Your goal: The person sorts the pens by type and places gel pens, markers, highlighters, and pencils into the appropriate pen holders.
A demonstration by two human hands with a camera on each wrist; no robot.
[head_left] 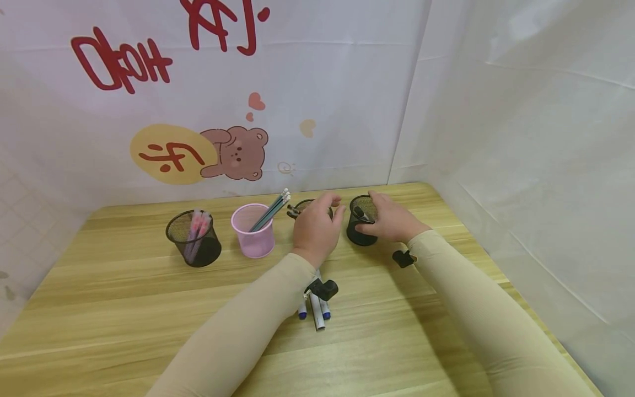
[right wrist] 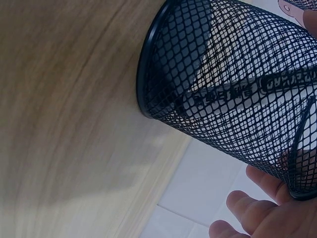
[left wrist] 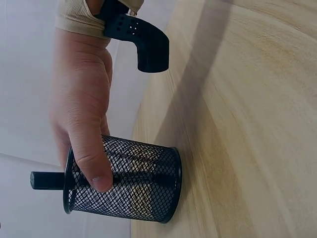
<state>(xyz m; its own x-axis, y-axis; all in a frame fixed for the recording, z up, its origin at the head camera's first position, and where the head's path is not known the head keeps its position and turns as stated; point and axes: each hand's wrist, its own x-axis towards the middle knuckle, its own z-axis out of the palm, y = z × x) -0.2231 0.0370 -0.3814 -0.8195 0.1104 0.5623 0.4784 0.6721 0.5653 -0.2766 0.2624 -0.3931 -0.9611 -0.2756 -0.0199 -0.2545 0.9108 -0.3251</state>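
Note:
In the head view, my right hand (head_left: 392, 218) grips a black mesh pen cup (head_left: 361, 237). The left wrist view shows that same right hand (left wrist: 84, 114) with its thumb pressed along the mesh cup (left wrist: 138, 181). A black marker (left wrist: 47, 180) sticks out of its top. Lettering on the marker (right wrist: 242, 94) shows through the mesh in the right wrist view. My left hand (head_left: 317, 226), fingers apart and nothing visible between them, is at a second black mesh cup (head_left: 306, 204), which it partly hides; whether they touch, I cannot tell. Dark pens (head_left: 292, 211) lean in that cup.
Left of the hands stand a pink mesh cup (head_left: 255, 245) with pencils (head_left: 270, 212) and a black mesh cup (head_left: 205, 253) with pink-topped pens (head_left: 195, 229). White markers (head_left: 316, 311) lie under my left wrist. White sheets (head_left: 347, 110) hang behind and at the right.

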